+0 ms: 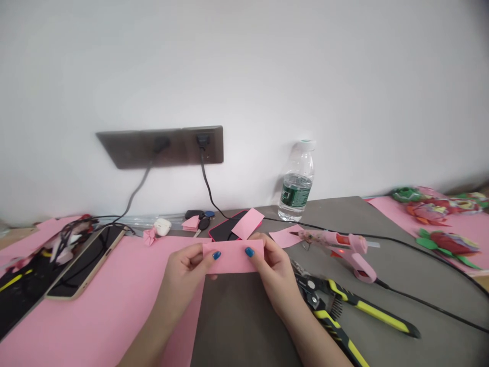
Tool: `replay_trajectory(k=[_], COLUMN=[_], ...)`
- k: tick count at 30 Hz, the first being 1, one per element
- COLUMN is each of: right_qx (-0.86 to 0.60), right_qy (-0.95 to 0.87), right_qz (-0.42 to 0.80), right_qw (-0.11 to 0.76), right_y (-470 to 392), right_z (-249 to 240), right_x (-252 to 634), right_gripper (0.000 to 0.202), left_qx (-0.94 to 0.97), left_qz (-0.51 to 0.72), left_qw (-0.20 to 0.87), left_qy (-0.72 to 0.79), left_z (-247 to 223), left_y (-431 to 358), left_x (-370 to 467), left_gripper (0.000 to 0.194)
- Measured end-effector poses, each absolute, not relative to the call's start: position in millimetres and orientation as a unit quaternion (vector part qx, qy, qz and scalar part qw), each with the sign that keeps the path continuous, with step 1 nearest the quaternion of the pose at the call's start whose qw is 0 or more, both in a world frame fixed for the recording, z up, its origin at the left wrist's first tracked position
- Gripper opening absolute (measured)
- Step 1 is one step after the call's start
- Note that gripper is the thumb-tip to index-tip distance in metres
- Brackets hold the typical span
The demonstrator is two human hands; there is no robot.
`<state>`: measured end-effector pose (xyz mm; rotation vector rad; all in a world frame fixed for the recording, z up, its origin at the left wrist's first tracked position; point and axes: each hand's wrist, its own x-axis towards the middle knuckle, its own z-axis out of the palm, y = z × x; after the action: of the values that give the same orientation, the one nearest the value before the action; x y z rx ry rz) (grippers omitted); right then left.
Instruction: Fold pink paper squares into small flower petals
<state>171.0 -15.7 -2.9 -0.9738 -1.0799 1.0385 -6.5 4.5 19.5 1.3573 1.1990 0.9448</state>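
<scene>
A small pink paper rectangle [232, 260] is stretched level between my two hands, above the grey tabletop. My left hand [191, 265] pinches its left end, thumb on top and fingers behind. At the right end, my right hand [273, 262] grips it the same way. Just behind the paper, another pink piece [248, 223] lies across a dark phone with a red edge [225, 229]. A further pink piece [286, 237] rests by the tip of a pink hot glue gun [340, 247]. Wire-stripping pliers with black and yellow handles [344, 306] lie beside my right forearm.
A water bottle [297, 186] stands against the wall. Cords run from the wall socket [168, 148] across the table. At left lie a large pink sheet [126, 285] and a phone [89, 260]. Paper flowers [453, 244] rest at right; an earbud case [163, 227] and keys sit behind.
</scene>
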Motion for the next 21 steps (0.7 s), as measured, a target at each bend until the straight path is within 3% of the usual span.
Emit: replay_trajectory(k=[10, 21], right_qx=[-0.441, -0.456], right_qy=[-0.481, -0.473], right_qz=[0.462, 0.493], right_qw=[0.601, 0.57], right_y=[-16.1, -15.1], right_z=[-3.4, -8.6], right_x=[171.5, 171.0], right_gripper=[0.035, 0.04], left_qx=[0.572, 0.505], left_qz=[0.38, 0.435], left_qw=[0.515, 0.534], left_qy=[0.513, 0.52], left_z=[22.0, 19.4], left_y=[4.4, 7.1], left_x=[-5.2, -5.0], left_gripper=[0.035, 0.029])
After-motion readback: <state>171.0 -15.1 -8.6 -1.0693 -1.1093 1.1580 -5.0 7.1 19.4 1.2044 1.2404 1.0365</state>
